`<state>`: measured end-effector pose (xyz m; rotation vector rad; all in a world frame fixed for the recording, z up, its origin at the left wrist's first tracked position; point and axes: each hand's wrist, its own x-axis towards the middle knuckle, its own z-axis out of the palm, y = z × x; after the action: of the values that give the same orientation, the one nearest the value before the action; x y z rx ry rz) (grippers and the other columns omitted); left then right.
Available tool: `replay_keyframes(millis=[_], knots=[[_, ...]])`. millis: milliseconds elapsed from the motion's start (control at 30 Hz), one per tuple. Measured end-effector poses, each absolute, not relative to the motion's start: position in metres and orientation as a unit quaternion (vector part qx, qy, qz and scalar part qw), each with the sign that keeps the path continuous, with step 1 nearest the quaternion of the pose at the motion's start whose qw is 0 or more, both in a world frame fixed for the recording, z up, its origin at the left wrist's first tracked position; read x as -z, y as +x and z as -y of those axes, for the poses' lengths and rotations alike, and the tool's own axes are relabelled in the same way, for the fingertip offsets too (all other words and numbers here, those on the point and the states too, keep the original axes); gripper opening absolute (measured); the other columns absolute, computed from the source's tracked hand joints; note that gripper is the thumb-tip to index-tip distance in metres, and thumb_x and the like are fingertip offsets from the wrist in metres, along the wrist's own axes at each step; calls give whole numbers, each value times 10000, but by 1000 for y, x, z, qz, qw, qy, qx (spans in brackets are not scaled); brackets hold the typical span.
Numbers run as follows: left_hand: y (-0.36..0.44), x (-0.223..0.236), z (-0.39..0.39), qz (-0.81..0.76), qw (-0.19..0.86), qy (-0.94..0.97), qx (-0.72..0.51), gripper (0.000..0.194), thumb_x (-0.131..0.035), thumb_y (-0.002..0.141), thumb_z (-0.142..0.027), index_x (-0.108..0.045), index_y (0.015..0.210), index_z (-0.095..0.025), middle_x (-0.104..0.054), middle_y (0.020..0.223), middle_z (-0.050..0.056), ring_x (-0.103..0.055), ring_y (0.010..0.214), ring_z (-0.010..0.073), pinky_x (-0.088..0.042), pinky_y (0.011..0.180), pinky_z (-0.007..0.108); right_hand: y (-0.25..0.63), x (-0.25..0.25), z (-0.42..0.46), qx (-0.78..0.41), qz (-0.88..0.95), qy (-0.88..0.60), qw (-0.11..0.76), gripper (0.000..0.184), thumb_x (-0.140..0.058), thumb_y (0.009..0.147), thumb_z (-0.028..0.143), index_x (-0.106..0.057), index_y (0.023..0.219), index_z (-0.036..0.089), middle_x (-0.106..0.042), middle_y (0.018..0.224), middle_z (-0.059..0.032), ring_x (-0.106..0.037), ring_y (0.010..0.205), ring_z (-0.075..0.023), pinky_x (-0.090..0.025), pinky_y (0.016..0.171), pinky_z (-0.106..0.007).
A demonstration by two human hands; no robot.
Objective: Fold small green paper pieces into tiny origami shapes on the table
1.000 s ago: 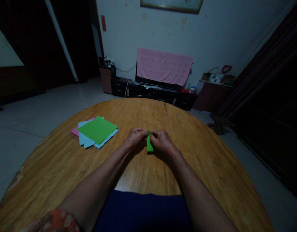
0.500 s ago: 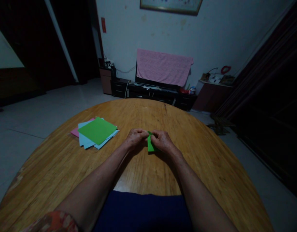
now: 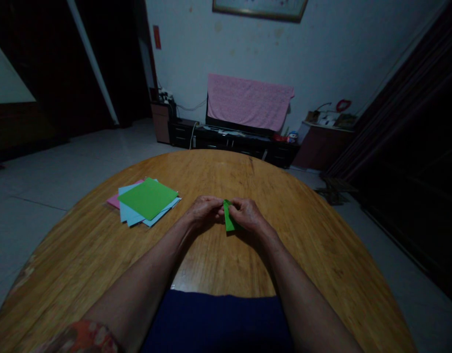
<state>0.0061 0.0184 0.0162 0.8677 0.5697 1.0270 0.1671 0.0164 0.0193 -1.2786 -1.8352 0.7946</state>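
Green folded paper (image 3: 230, 224) lies between my two hands, over the middle of a round wooden table (image 3: 314, 235). Nearest me, dark blue cloth (image 3: 214, 321) fills the bottom centre, with my bare forearms (image 3: 145, 267) reaching past it on either side.

My right hand (image 3: 247, 214) is clamped on the paper, thumb uppermost, covering most of it; a narrow green strip shows down to its lower left corner. My left hand (image 3: 202, 210) has its fingers gathered right at the upper left edge; in this dim light I cannot tell whether they pinch or merely touch it.

I judge the paper almost weightless, stiffer where doubled, easily creased or torn, best held lightly by its folded edges between thumb and fingertip.

Half a second ago my left fingertips overlapped the paper's top; now they sit slightly farther left, and its upper point shows more clearly. My right hand has barely moved.

Off to the left lies a loose stack of square sheets (image 3: 148, 198), green over light blue and pink. Beyond the table, a pink towel (image 3: 250, 100) hangs above a low black cabinet (image 3: 282, 153).
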Motion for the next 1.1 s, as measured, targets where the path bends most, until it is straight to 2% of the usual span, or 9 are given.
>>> replay_keyframes(millis=[267,367,467,600,767,900,1000,1100], knots=[[13,-19,-16,-339,695,386,-503,152,-685,632,-185,-573,542,-135,-509,489,-7,-453,434,84,-361,479,240,167,-19,-19,-280,734,-488,380,181,-538,765,206,-714,728,195,-646,650,-27,-572,592,-163,-438,553,-295],[19,-17,-15,-371,651,386,-539,162,-679,617,-190,-549,527,-154,-475,472,-33,-419,422,72,-318,453,228,165,-18,-19,-263,746,-480,379,185,-516,763,211,-690,700,193,-621,643,-19,-547,599,-154,-400,544,-276],[24,-11,-17,-368,617,378,-584,147,-674,612,-192,-542,553,-165,-444,481,-57,-384,419,59,-279,436,216,164,-24,-17,-316,722,-483,382,180,-544,773,284,-666,686,184,-580,621,-10,-503,577,-139,-378,537,-266],[23,-8,-19,-348,623,387,-584,178,-690,655,-268,-550,604,-170,-439,509,-63,-377,424,56,-269,435,209,168,-39,-11,-430,657,-478,394,341,-459,847,422,-626,678,177,-566,633,-14,-486,573,-136,-392,544,-267],[20,-12,-16,-333,626,421,-565,209,-694,675,-290,-543,599,-166,-431,519,-60,-378,435,56,-266,441,212,168,-47,-1,-527,573,-496,385,291,-521,822,458,-585,712,196,-498,571,23,-443,519,-119,-399,512,-251],[22,-15,-13,-335,622,428,-564,189,-690,686,-289,-569,614,-164,-426,506,-62,-373,431,58,-266,438,215,165,-45,3,-519,556,-512,399,322,-616,775,493,-582,667,191,-441,519,35,-400,477,-103,-363,458,-230],[22,-16,-12,-336,627,427,-558,169,-692,681,-266,-576,614,-162,-452,511,-55,-392,433,60,-283,442,217,165,-44,3,-504,555,-523,405,319,-644,758,496,-627,702,183,-492,550,24,-408,473,-97,-344,429,-219],[20,-16,-11,-328,648,416,-547,154,-703,675,-261,-592,637,-162,-475,519,-48,-409,430,64,-297,445,220,165,-44,3,-530,541,-515,401,323,-638,765,513,-644,767,190,-557,609,7,-460,490,-106,-393,442,-228]])
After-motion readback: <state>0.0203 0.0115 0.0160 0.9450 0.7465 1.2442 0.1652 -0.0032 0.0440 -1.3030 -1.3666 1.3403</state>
